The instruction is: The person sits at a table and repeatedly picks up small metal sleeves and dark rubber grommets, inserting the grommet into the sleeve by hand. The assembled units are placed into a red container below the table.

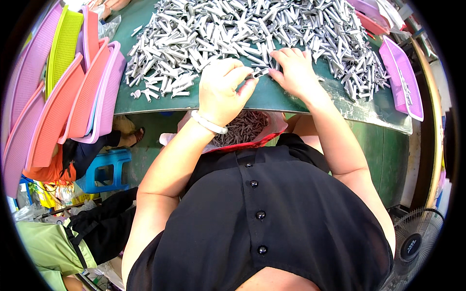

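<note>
A wide heap of small grey tube pieces (233,29) lies across the green tabletop (179,103) before me. My left hand (224,87), with a white bangle at its wrist, is closed at the heap's near edge. Its thumb and forefinger pinch a small grey tube piece (258,73). Just right of that piece is my right hand (295,72), its thumb and forefinger apart and its fingertips at the loose pieces of the heap. Below the table edge, at my lap, a red-rimmed bag (264,141) holds many small brownish-grey pieces (242,128).
Purple, green and coral plastic baskets (73,92) stand stacked at the left. A purple basket (395,72) sits at the table's right end. Lower down are a blue stool (109,169), a fan (412,242) and a person in a light green top (48,247). Another person's hand (114,5) shows at far left.
</note>
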Demonstrator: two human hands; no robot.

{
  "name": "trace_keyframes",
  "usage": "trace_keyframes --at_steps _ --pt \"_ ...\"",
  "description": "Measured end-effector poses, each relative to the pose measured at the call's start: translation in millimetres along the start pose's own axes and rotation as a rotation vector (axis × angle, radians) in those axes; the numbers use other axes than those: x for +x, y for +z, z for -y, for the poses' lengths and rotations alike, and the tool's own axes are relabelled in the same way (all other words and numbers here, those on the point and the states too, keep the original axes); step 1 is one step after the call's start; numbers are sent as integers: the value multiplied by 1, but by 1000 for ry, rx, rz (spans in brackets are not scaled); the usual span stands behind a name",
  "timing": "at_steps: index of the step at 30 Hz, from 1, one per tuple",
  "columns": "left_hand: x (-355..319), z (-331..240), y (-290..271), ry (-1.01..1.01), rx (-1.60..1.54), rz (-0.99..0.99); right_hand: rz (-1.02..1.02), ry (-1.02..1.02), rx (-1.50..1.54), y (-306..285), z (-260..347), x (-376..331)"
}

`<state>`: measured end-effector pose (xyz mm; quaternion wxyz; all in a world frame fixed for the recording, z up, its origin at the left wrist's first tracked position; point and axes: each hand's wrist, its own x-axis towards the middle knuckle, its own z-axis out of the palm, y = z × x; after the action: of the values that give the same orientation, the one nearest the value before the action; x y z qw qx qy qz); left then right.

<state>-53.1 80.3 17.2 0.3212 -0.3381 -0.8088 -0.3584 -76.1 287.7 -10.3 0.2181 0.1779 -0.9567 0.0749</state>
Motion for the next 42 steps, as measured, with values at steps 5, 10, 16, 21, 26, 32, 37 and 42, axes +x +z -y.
trace_keyframes --at_steps 5,10,16,21,26,32,37,42 --pt "-2 1 -5 18 8 32 55 55 56 2 3 5" --pt "-6 2 -8 17 -91 -10 79 76 151 0 4 7" --pt "-11 2 -16 11 -89 -3 34 27 185 1 3 7" --pt "-15 -1 -32 38 -137 219 14 31 267 1 1 4" --pt "-27 2 -42 -33 13 674 -27 1 357 0 0 3" --pt "-10 7 -13 -61 107 240 -85 -107 511 -4 3 2" --pt "4 22 22 -33 136 318 -85 -174 577 -17 15 2" --pt "0 28 24 -224 -121 244 -196 -225 676 -22 10 1"
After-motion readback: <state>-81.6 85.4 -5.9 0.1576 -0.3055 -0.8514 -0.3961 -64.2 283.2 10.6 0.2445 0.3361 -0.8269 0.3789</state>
